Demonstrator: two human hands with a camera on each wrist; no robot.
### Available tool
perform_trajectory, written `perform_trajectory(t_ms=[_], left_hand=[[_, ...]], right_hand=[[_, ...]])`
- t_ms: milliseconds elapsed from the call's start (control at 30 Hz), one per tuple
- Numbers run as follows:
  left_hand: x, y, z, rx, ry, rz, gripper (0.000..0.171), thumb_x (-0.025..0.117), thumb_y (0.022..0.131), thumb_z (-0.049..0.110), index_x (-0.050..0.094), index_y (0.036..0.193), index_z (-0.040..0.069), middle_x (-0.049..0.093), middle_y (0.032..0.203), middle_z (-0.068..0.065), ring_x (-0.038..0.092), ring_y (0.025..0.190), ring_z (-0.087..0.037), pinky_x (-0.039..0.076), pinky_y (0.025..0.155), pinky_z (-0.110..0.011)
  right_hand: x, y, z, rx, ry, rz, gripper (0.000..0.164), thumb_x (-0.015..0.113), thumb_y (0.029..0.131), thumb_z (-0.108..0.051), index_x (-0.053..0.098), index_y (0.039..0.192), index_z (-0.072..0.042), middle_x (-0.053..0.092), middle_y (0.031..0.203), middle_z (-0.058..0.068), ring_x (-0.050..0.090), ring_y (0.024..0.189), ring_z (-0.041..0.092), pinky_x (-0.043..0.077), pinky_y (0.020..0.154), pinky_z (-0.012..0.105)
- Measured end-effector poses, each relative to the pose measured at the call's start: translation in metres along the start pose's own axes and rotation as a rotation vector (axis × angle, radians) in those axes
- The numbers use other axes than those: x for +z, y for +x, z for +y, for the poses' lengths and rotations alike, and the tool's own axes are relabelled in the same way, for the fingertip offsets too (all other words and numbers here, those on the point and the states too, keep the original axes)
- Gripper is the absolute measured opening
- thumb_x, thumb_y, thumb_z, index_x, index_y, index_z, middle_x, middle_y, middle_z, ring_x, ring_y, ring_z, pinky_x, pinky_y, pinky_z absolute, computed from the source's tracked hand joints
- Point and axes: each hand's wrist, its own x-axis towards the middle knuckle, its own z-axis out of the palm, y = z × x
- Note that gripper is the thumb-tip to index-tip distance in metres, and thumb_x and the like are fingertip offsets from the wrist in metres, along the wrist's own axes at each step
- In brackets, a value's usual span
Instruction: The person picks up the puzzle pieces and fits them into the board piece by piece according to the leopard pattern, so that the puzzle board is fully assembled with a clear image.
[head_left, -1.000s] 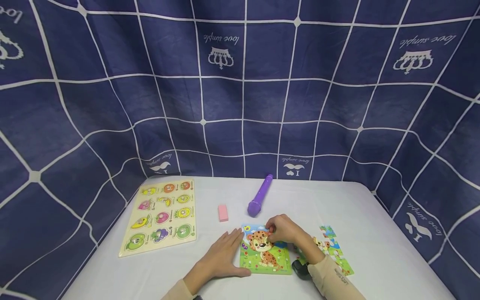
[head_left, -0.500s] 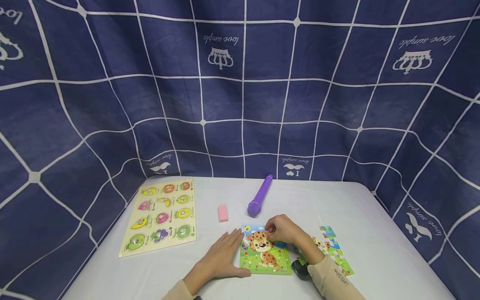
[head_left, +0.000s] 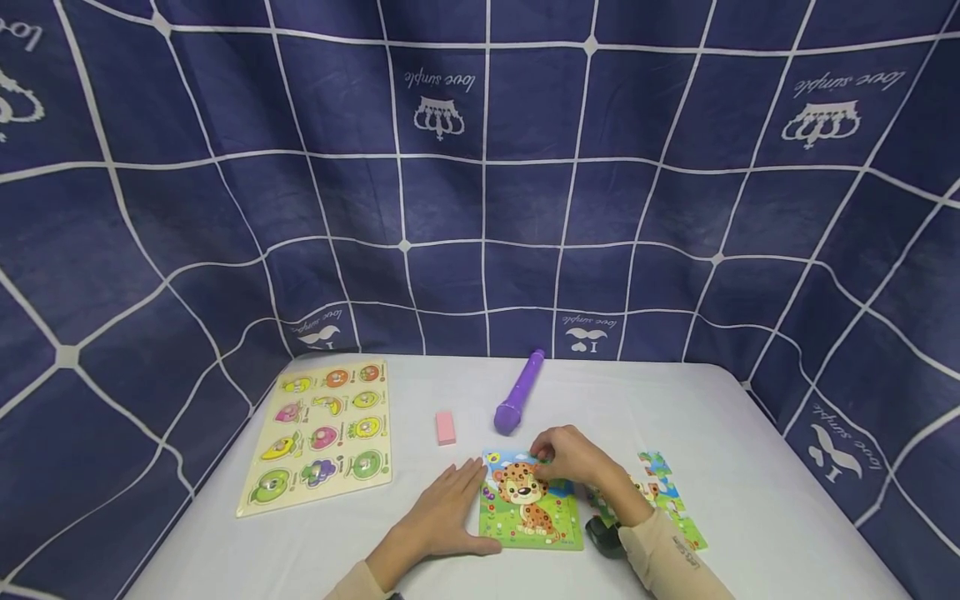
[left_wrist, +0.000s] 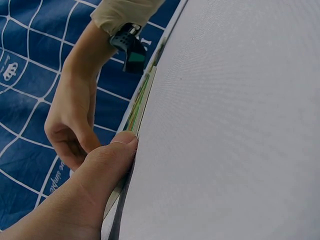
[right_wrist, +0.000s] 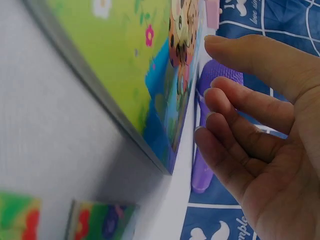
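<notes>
While a purple microphone [head_left: 517,396] and pink block [head_left: 446,428] lie beyond the fingers [right_wrist: 250,100], loose pieces [head_left: 667,490] rightward, the right hand [head_left: 572,458] bends loosely, thumb narrowly parted, over the leopard puzzle [head_left: 525,510]; the straight-fingered left hand [head_left: 447,512] touches its edge.

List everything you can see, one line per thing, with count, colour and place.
Flat leopard picture board: one, green, blue and orange, on the table between the hands
Loose flat jigsaw pieces: several, mostly green, right of that board, partly hidden
Flat fruit-puzzle board: one, cream, table's left side
Small rectangular block: one, pink, beyond the left grip
Microphone-shaped object: one, purple, right of the block
Table: one, white, beneath everything
Gridded curtain: one, blue and white, around the table
Wrist devices: two, dark, on the wrists
Sleeves: two, beige, forearms
Grips: two, bare, left at leopard board's left edge, right grip over its upper right
</notes>
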Motion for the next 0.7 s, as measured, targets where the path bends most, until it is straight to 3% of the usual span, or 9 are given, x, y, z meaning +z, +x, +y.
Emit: perform_trajectory(t_ms=[367,700], left_hand=[[-0.001,0.000,0.001,-0.005,0.003,-0.001,0.120,0.046,0.069,0.091,0.028,0.154,0.008,0.028,0.161,-0.010,0.028,0.149,-0.024,0.025,0.122,-0.043],[-0.003,-0.001,0.002,0.000,0.007,0.005,0.120,0.047,0.069,0.091,0.029,0.153,0.007,0.028,0.161,-0.011,0.029,0.148,-0.025,0.026,0.122,-0.044]], right_hand=[[-0.006,-0.003,0.008,-0.004,0.018,-0.014,0.026,0.084,0.073,-0.020,0.074,0.094,-0.009,0.068,0.082,-0.004,0.059,0.077,0.011,0.050,0.066,0.021],[-0.016,-0.020,0.027,0.033,0.014,-0.002,0.030,0.085,0.071,-0.016,0.072,0.097,-0.010,0.067,0.088,-0.005,0.056,0.079,0.011,0.049,0.068,0.022]])
